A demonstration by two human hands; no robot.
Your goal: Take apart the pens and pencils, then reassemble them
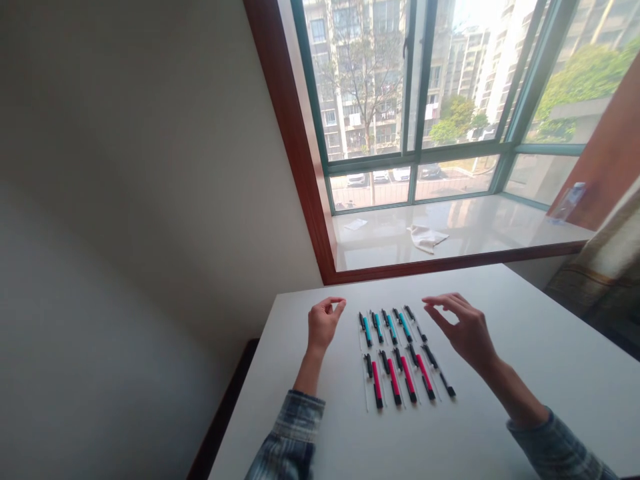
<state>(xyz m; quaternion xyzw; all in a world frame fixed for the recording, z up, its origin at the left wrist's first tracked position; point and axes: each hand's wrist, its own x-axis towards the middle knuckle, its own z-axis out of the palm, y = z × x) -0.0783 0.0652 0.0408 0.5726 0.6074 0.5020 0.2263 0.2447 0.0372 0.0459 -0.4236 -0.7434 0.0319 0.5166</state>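
My left hand [324, 323] hovers over the table left of the pen parts. Its thumb and index finger are pinched together; anything between them is too small to make out. On the right, my right hand [463, 330] is above the table, with thumb and index tips drawn close together and anything held there not visible. Between the hands lie two rows of pen parts: turquoise barrels [391, 329] in the back row and pink barrels [394, 381] in front. Black pen pieces [369, 365] and thin clear refills lie beside them. At each row's right end are black parts [430, 357] without a coloured barrel.
The white table [300, 440] stands against a wall [150, 200] and a window sill [380, 243]. On the sill lie a white cloth [427, 239] and a flat paper piece [356, 225]. A clear bottle [570, 202] stands there near a curtain [605, 247].
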